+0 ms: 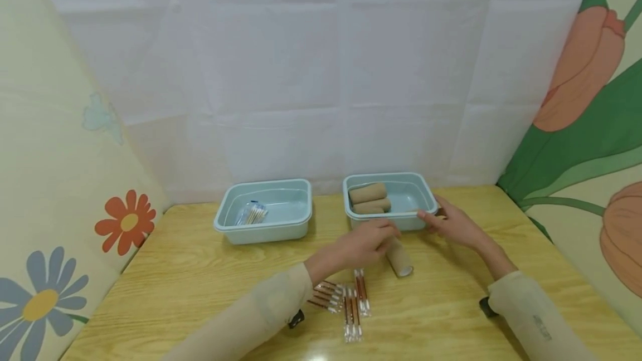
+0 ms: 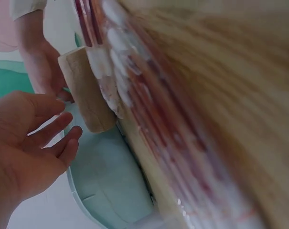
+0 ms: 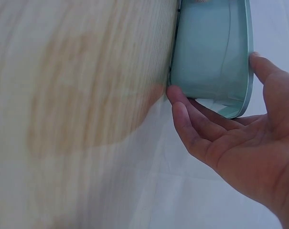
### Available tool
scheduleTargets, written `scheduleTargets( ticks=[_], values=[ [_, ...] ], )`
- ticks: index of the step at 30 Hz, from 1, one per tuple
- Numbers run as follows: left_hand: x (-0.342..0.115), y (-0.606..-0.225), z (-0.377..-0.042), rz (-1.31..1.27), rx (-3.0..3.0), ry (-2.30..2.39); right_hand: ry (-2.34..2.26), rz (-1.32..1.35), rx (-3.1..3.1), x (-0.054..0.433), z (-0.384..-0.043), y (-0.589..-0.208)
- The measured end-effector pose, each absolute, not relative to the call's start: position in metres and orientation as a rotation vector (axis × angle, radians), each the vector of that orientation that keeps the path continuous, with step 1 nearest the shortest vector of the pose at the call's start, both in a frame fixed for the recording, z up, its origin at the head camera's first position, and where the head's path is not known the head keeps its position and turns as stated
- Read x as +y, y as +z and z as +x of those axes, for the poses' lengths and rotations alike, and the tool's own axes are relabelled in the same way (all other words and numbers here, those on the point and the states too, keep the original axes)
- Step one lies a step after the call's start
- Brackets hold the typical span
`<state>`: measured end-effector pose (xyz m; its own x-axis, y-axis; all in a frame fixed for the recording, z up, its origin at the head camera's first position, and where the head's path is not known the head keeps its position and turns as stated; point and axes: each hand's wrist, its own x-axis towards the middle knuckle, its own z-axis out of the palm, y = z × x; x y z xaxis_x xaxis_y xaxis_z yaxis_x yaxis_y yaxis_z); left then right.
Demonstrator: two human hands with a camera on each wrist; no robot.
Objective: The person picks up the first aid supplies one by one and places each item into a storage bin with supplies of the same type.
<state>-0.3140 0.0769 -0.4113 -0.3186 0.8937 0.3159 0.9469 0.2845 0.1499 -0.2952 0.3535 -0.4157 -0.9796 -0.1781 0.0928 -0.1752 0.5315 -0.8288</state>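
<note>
My right hand holds the near right corner of a light blue plastic basin, its thumb on the rim and its fingers against the outer wall, as the right wrist view shows. Two brown cardboard tubes lie inside at the left. Another cardboard tube lies on the table in front of the basin. Near it is my left hand, its fingers loosely bent; the left wrist view shows nothing in its grasp and the tube beyond the fingertips.
A second light blue basin on the left holds a clear packet of cotton swabs. Several clear-wrapped swabs with reddish-brown sticks lie on the wooden table below my left hand. A white sheet hangs behind.
</note>
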Motion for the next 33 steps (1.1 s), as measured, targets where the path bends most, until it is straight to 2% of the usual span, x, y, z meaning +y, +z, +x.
scheduleTargets(
  ticks=[10,33],
  values=[
    [0.087,-0.415,-0.314,-1.829,-2.327,-0.139,-1.455,-0.323,2.771,0.355,-0.295,-0.415],
    [0.092,-0.415,-0.312,-1.783,-2.505,0.048,-1.454,-0.332,2.776,0.356,-0.294,-0.417]
  ],
)
